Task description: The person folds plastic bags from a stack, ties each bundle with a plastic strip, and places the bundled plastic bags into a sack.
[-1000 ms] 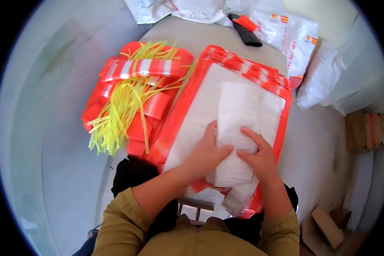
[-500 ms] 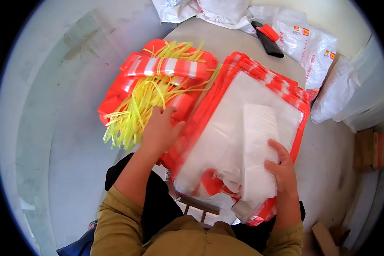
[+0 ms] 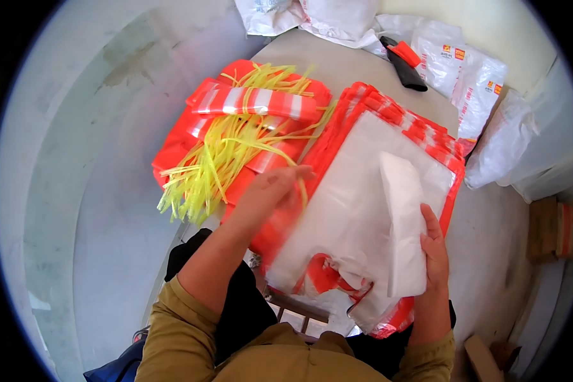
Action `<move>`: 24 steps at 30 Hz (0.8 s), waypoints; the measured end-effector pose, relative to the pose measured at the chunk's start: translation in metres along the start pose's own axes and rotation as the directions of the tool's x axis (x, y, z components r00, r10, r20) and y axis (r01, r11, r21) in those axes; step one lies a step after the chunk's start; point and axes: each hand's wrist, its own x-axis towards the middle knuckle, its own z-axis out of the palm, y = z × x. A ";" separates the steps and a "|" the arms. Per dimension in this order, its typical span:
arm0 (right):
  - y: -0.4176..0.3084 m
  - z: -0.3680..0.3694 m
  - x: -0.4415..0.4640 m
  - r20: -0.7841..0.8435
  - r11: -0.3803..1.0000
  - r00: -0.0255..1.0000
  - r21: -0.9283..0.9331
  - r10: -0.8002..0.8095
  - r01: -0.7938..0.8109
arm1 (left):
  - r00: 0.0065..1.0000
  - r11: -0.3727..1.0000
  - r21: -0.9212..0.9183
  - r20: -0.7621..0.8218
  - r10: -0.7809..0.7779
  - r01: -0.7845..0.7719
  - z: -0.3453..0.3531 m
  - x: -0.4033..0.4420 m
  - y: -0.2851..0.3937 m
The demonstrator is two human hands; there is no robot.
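My left hand pinches a yellow plastic strip, whose loose end hangs past the fingertips. Behind it, a bunch of yellow strips is spread over folded red-and-white striped plastic bags. In my right hand is a folded bundle of white plastic bags, tilted upright with its lower end near my lap. The bundle is held above a stack of flat translucent bags with red edges. Red and crumpled plastic shows at the stack's near end.
White printed sacks stand along the far side of the grey tabletop. A black object with a red part lies near them. Cardboard boxes are at the right, and a glass-like panel is on the left.
My left hand has moved right, away from the yellow bunch, drawing a strip along. My right hand has lifted and turned the white bundle slightly to the right.
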 end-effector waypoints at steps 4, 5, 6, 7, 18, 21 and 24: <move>0.001 -0.001 0.001 -0.006 0.996 0.998 0.068 -0.062 0.062 | 0.961 0.999 -0.025 0.272 0.041 -0.035 0.050 0.007 -0.017; -0.001 0.000 0.000 0.002 0.996 0.997 0.051 -0.080 0.079 | 0.951 0.999 -0.043 0.305 0.045 -0.034 0.067 0.006 -0.019; -0.002 0.002 -0.001 0.011 0.995 0.995 0.033 -0.097 0.097 | 0.940 0.998 -0.061 0.336 0.051 -0.033 0.086 0.005 -0.019; -0.003 0.003 -0.002 0.022 0.993 0.993 0.017 -0.115 0.114 | 0.929 0.997 -0.077 0.366 0.058 -0.031 0.101 0.003 -0.021; -0.005 0.007 -0.015 0.148 0.873 0.980 -0.451 -0.129 0.183 | 0.876 0.720 -0.522 0.405 -0.263 0.458 0.141 0.011 -0.036; -0.017 -0.005 -0.020 0.078 0.809 0.997 -0.583 -0.030 0.070 | 0.887 0.744 -0.503 0.372 -0.274 0.440 0.144 0.012 -0.040; -0.029 -0.010 -0.022 0.020 0.655 1.000 -0.756 0.016 0.004 | 0.893 0.789 -0.446 0.353 -0.278 0.422 0.147 0.016 -0.046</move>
